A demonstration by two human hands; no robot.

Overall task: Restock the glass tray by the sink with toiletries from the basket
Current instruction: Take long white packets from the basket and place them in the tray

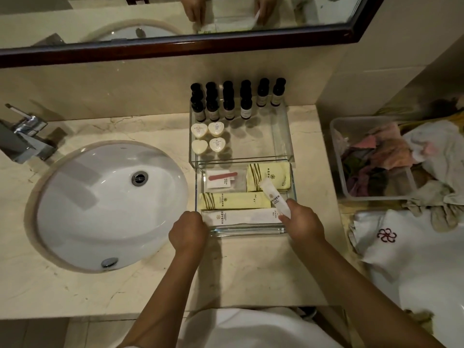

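Two glass trays stand right of the sink. The near glass tray (247,232) holds a long white packet (241,217), yellow packets (233,200) and a nail-file sachet (221,179). My left hand (187,233) grips the near tray's front left corner. My right hand (303,223) holds a white toiletry packet (275,198), tilted over the tray's right side. The far glass tray (278,151) carries several dark small bottles (229,104) and heart-shaped soaps (208,138). A clear plastic basket (351,192) sits at the right.
The white sink (110,207) with a chrome tap (25,136) fills the left of the marble counter (251,272). The basket holds coloured cloths. White towels (414,249) with a red logo lie at the right. A framed mirror (175,43) hangs on the wall behind.
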